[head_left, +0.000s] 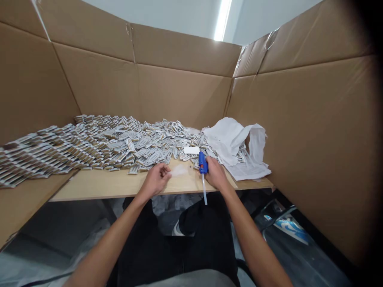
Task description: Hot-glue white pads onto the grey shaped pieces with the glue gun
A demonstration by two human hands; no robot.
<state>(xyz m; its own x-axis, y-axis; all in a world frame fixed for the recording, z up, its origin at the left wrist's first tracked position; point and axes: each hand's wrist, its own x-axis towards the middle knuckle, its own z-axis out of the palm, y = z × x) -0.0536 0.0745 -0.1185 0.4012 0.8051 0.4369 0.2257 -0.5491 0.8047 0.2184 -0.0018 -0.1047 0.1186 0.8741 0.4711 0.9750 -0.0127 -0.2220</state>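
My right hand (216,173) grips a blue hot glue gun (203,162), and a long clear glue stick (205,190) pokes out of it towards me, past the table's front edge. My left hand (156,180) rests at the edge of the light wooden table (119,185), its fingers curled. A wispy white tuft (179,170) lies just beyond those fingertips. Behind both hands spreads a large mass of small grey-white buckle-shaped pieces (131,145), many in overlapping rows. A white rectangular card (192,150) lies on top of them, just above the glue gun.
Crumpled white paper (231,139) lies over the pile's right end. Tall corrugated cardboard walls (182,95) rise behind and beside the table. Below its edge are my dark trousers, and a blue-and-white shoe (289,228) sits on the floor at lower right.
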